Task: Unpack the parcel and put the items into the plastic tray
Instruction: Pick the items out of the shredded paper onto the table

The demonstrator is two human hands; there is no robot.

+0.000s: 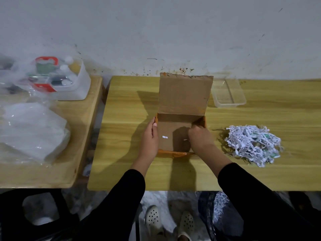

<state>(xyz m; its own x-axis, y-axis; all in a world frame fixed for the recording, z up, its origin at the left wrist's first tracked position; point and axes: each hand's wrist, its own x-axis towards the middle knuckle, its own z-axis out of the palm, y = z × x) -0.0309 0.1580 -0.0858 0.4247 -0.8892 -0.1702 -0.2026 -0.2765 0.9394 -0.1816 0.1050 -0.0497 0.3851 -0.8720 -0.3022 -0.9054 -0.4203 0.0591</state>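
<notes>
A wooden table (260, 174) fills the middle and right of the view, its near edge running just above the person's black sleeves, and a second wooden table (73, 153) stands to its left across a narrow gap. At the centre of the main table sits the cardboard parcel (173, 136), its lid flap (185, 94) standing upright at the far side and orange tape showing along its rims. Both forearms reach forward from below. The left hand (150, 136) lies flat against the parcel's outer left wall, fingers extended along it and the thumb hooked over the top edge, bracing the box rather than clutching it. The right hand (199, 136) is inside the parcel at its right side, knuckles up and fingers curled downward; it seems closed on something small, but the fingers hide whatever is there, so what it grips cannot be told. A small white scrap (165, 137) lies on the parcel's floor, which otherwise shows bare cardboard. To the right of the parcel, well clear of it, rests a heap of shredded paper (253, 145). The clear plastic tray (231, 103) stands at the far side, just beside the raised flap's right edge, with bare tabletop between it and the shreds. The left table carries a white bin (81, 87) of mixed items and clear plastic bags (31, 133).
</notes>
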